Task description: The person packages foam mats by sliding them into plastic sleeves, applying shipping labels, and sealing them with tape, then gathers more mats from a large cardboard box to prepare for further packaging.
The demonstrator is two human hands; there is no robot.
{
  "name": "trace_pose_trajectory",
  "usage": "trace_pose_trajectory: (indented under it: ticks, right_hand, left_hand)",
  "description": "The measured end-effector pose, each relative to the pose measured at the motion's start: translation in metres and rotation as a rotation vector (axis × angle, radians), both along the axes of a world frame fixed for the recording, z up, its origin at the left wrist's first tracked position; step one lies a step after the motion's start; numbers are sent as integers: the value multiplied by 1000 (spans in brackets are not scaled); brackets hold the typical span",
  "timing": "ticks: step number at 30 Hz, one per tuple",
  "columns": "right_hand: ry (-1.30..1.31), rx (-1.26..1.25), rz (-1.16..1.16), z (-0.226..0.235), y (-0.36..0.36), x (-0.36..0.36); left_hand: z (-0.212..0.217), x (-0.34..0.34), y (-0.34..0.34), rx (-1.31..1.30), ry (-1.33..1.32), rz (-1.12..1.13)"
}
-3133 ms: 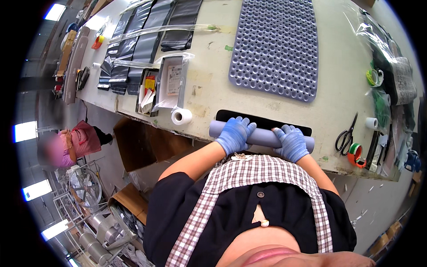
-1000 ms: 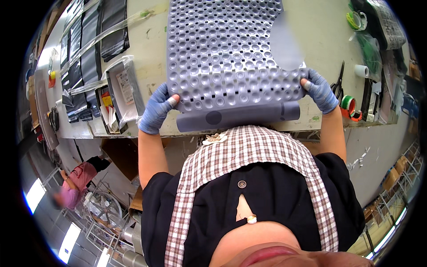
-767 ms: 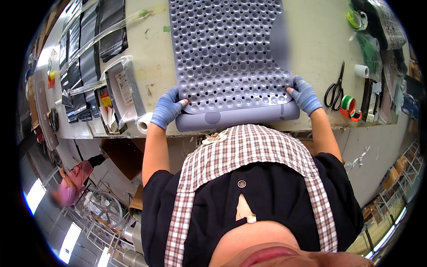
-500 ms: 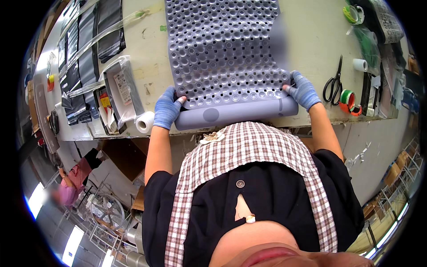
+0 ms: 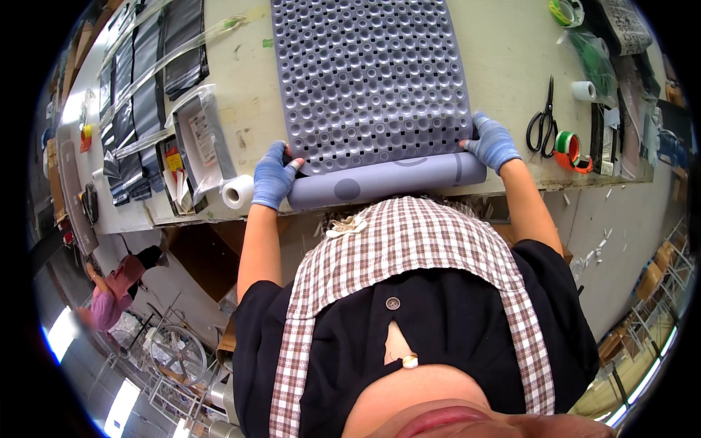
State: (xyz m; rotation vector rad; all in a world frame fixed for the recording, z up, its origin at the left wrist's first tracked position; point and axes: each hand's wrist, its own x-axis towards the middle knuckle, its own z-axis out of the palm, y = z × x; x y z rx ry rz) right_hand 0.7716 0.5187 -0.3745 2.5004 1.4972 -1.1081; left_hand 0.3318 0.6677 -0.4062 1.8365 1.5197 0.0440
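Gripping each end of the rolled edge of the grey studded mat, the left hand and right hand keep the roll tight and even at the near edge of the workbench, scissors lying just right of the mat.

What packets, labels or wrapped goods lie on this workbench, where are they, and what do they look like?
Clear plastic sleeve with a white printed card: left of the grey studded mat, near the bench's front edge.
Red and yellow packets: beside that sleeve, small, bright.
Long black flat bags in clear film: far left, laid in rows.
Clear bag with green contents: right end, behind the scissors.
No screens or signs show.
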Motion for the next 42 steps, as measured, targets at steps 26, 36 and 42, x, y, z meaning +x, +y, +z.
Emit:
trace_pose_trajectory:
  ticks: [26,36,42]
  right_hand:
    - [-120,544,476,27,-33,-79]
    - [-200,506,376,4,53,-58]
    - [-237,777,477,21,44,-87]
  left_hand:
    - [39,123,-48,293,-123,-874]
    - [62,132,-51,647,-75,-711]
    - [52,155,1,395,72,-789]
